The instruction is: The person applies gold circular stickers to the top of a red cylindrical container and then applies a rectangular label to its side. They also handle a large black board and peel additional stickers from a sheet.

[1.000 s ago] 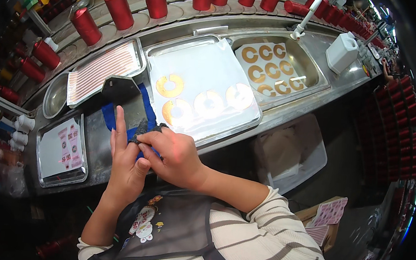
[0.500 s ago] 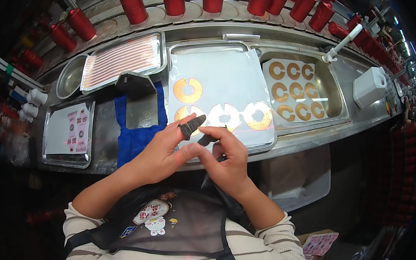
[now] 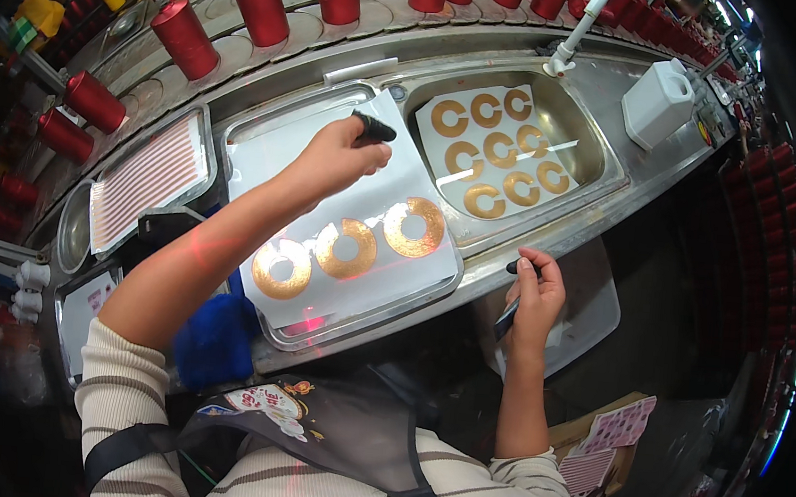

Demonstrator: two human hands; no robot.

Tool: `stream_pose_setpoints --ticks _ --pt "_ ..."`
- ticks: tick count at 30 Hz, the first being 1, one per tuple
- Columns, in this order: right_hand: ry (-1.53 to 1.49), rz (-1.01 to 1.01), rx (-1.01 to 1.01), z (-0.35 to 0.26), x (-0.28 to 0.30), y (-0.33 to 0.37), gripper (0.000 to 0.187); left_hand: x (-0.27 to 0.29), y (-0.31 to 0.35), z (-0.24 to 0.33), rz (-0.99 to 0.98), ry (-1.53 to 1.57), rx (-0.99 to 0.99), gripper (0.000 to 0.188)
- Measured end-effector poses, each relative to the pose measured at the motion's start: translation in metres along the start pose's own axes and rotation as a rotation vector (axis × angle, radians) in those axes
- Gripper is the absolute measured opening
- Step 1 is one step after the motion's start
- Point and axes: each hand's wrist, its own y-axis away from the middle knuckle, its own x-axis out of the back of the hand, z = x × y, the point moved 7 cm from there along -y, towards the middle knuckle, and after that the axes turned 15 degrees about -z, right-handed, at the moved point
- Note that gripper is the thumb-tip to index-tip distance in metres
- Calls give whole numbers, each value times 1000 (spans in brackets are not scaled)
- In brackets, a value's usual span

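Note:
My left hand [image 3: 347,154] hovers over the upper part of a white sheet [image 3: 318,294] on a metal tray. Its fingers are bent close together, a black cover on one; whatever they pinch, if anything, is hidden. On the sheet's lower part lie three gold C-shaped pieces, one a gold C-shape [image 3: 346,248] in the middle. My left forearm hides part of the sheet. Off the counter's front edge, my right hand [image 3: 538,297] closes around a thin dark tool [image 3: 506,319], its exact kind unclear. A black cover shows on a finger of this hand too.
A metal sink [image 3: 590,161] holds a white sheet with several gold C-shapes. A striped sheet [image 3: 153,175] lies on a tray to the left, near a blue cloth [image 3: 215,341]. A white jug [image 3: 659,103] stands right; red canisters [image 3: 260,5] line the back. Below is a clear bin [image 3: 592,299].
My hands, together over the tray's front earlier, have separated. The left has reached farther over the sheet; the right has moved right, past the counter edge. The view has turned right.

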Motion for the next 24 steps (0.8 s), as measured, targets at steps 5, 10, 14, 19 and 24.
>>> stream_pose_setpoints --ticks 5,10,14,19,24 --pt "-5 49 -39 9 8 8 14 -7 -116 -2 5 -400 138 41" --pt "-29 73 -125 16 14 16 15 -9 -184 -29 118 -582 248 43" --pt "-48 110 -143 17 21 20 15 -11 -221 -56 147 -653 338 48" --pt "-48 108 -177 19 26 20 15 -17 -246 -85 132 -610 519 61" --pt "-5 100 -152 21 27 15 14 -32 -251 -87 137 -689 576 75"
